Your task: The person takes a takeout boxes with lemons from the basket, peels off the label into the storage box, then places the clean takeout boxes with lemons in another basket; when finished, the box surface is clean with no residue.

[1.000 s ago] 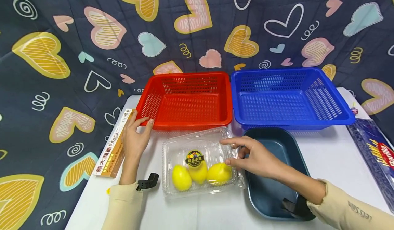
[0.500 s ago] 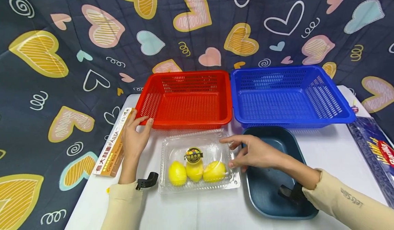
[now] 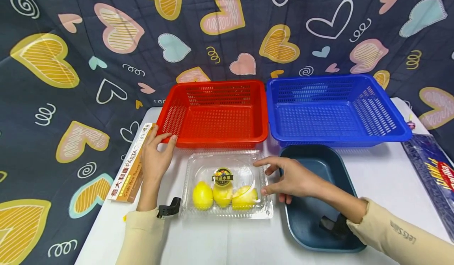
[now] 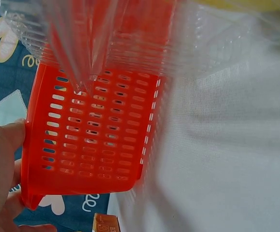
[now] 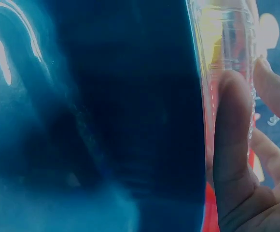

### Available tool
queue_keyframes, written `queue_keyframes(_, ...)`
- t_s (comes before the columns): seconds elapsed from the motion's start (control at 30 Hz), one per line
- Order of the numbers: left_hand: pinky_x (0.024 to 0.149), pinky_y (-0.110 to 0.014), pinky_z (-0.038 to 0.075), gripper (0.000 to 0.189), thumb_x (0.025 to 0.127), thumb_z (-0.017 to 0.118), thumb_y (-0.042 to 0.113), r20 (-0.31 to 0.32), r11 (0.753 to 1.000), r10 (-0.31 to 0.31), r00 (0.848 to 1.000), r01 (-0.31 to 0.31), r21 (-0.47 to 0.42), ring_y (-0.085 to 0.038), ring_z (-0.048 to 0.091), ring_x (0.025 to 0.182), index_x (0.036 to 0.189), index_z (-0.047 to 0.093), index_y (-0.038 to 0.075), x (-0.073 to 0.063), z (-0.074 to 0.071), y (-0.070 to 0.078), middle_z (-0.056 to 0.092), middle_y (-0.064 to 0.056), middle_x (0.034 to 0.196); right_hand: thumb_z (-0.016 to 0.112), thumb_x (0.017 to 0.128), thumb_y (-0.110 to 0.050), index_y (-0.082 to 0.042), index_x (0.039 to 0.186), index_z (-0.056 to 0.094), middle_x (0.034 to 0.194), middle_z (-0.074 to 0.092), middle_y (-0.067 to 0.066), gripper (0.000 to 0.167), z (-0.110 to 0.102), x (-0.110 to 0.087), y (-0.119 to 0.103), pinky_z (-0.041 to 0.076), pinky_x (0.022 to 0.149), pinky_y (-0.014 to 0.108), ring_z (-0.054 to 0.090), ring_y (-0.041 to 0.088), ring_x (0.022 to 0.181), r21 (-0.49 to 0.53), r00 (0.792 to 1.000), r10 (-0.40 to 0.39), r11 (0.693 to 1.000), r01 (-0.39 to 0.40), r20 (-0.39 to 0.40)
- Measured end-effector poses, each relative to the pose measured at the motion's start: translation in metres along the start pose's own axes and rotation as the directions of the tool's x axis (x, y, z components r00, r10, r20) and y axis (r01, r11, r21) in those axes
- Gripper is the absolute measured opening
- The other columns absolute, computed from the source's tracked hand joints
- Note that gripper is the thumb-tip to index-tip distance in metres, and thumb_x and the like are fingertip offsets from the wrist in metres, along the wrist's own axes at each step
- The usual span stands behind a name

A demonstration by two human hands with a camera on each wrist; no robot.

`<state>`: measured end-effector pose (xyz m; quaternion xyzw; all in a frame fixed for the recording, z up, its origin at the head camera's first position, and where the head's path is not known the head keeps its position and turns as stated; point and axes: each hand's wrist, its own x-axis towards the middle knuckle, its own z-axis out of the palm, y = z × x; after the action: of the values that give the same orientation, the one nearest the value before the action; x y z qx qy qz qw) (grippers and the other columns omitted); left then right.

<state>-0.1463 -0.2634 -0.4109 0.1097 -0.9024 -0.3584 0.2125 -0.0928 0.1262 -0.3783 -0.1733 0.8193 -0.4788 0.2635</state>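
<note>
A clear plastic clamshell box (image 3: 244,164) with a round fruit label lies on the table, three yellow lemons (image 3: 202,195) inside. My right hand (image 3: 292,178) hovers at its right edge, thumb and index finger spread apart with relaxed curves. In the right wrist view the thumb (image 5: 234,111) overlaps the box's side (image 5: 227,53). My left hand (image 3: 156,158) rests at the front left corner of the red basket (image 3: 220,143), fingers loose. The left wrist view shows a fingertip (image 4: 17,130) right at the basket's rim (image 4: 31,145).
A blue basket (image 3: 337,139) stands beside the red one. The dark teal tray (image 3: 312,225) lies under my right forearm. A pasta box (image 3: 131,166) lies at the left, a blue pasta packet (image 3: 430,166) at the right. Heart-patterned cloth (image 3: 227,28) hangs behind.
The clamshell box has shifted slightly left and straightened, its lower edge now level. My right hand has hardly moved. My left hand stays at the basket's corner.
</note>
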Motion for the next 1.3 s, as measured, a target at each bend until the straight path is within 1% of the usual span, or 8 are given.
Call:
queue_keyframes(0.23, 0.119, -0.067, 0.026, 0.038, 0.095, 0.068, 0.039, 0.022, 0.999, 0.021, 1.000, -0.022, 0.032, -0.042, 0.037, 0.150, 0.119, 0.076, 0.011, 0.004, -0.003, 0.002, 0.046, -0.009, 0.159, 0.087, 0.081, -0.025, -0.023, 0.144, 0.057, 0.126, 0.061, 0.027, 0.070, 0.000, -0.001, -0.002, 0.056, 0.044, 0.041, 0.063, 0.020, 0.045, -0.045, 1.000, -0.020, 0.999, 0.020, -0.001)
queue_keyframes(0.47, 0.119, -0.073, 0.017, 0.042, 0.094, 0.068, 0.037, 0.104, 0.998, 0.052, 0.993, -0.056, 0.043, -0.050, 0.025, 0.152, 0.128, 0.072, 0.011, 0.003, -0.012, 0.008, 0.039, -0.012, 0.163, 0.082, 0.086, -0.029, -0.026, 0.152, 0.049, 0.137, 0.053, 0.035, 0.074, -0.013, -0.004, -0.010, 0.059, 0.051, 0.045, 0.066, 0.019, 0.051, -0.074, 0.993, -0.021, 0.997, 0.030, 0.119)
queue_keyframes(0.63, 0.118, -0.077, 0.012, 0.046, 0.094, 0.070, 0.036, 0.184, 0.988, 0.153, 0.971, -0.155, -0.002, -0.041, 0.017, 0.157, 0.135, 0.067, 0.017, -0.002, -0.024, 0.017, 0.036, -0.007, 0.165, 0.081, 0.087, -0.028, -0.022, 0.153, 0.048, 0.141, 0.053, 0.031, 0.073, -0.027, -0.003, -0.018, 0.061, 0.056, 0.040, 0.068, 0.019, 0.057, -0.116, 0.990, -0.046, 0.991, 0.062, 0.136)
queue_keyframes(0.73, 0.117, -0.077, 0.013, 0.047, 0.092, 0.072, 0.034, 0.265, 0.964, 0.263, 0.928, -0.262, -0.037, -0.036, 0.018, 0.158, 0.137, 0.066, 0.020, -0.006, -0.030, 0.026, 0.038, -0.003, 0.165, 0.081, 0.087, -0.028, -0.016, 0.147, 0.055, 0.132, 0.062, 0.025, 0.066, -0.033, 0.001, -0.021, 0.059, 0.058, 0.033, 0.066, 0.016, 0.060, -0.177, 0.989, -0.119, 0.975, 0.132, 0.082)
queue_keyframes(0.9, 0.119, -0.069, 0.024, 0.046, 0.089, 0.078, 0.026, 0.361, 0.880, 0.471, 0.805, -0.455, -0.133, -0.029, 0.033, 0.153, 0.133, 0.068, 0.019, -0.017, -0.031, 0.040, 0.052, -0.001, 0.155, 0.080, 0.088, -0.024, -0.008, 0.133, 0.067, 0.113, 0.072, 0.014, 0.050, -0.033, 0.011, -0.024, 0.057, 0.066, 0.025, 0.063, 0.012, 0.077, -0.293, 0.962, -0.272, 0.922, 0.253, -0.027)
queue_keyframes(1.07, 0.117, -0.058, 0.038, 0.039, 0.087, 0.080, 0.020, 0.443, 0.829, 0.554, 0.705, -0.519, -0.211, -0.025, 0.049, 0.141, 0.126, 0.073, 0.019, -0.029, -0.028, 0.046, 0.064, 0.000, 0.140, 0.081, 0.088, -0.023, -0.011, 0.125, 0.072, 0.106, 0.073, 0.006, 0.040, -0.024, 0.025, -0.028, 0.058, 0.074, 0.031, 0.063, 0.015, 0.086, -0.328, 0.927, -0.371, 0.884, 0.334, -0.054)
queue_keyframes(1.17, 0.116, -0.060, 0.038, 0.036, 0.088, 0.079, 0.022, 0.516, 0.830, 0.544, 0.662, -0.516, -0.212, -0.026, 0.047, 0.143, 0.124, 0.074, 0.020, -0.034, -0.026, 0.047, 0.064, 0.001, 0.140, 0.080, 0.088, -0.025, -0.012, 0.124, 0.073, 0.107, 0.073, 0.004, 0.039, -0.017, 0.032, -0.029, 0.058, 0.075, 0.036, 0.062, 0.019, 0.089, -0.348, 0.913, -0.406, 0.861, 0.370, -0.034)
queue_keyframes(1.3, 0.117, -0.064, 0.034, 0.034, 0.088, 0.077, 0.023, 0.560, 0.829, 0.533, 0.635, -0.525, -0.193, -0.027, 0.041, 0.147, 0.121, 0.075, 0.018, -0.040, -0.025, 0.046, 0.063, 0.001, 0.142, 0.079, 0.089, -0.026, -0.013, 0.125, 0.074, 0.108, 0.073, 0.003, 0.039, -0.008, 0.042, -0.035, 0.057, 0.079, 0.041, 0.062, 0.023, 0.093, -0.371, 0.897, -0.442, 0.829, 0.418, 0.023)
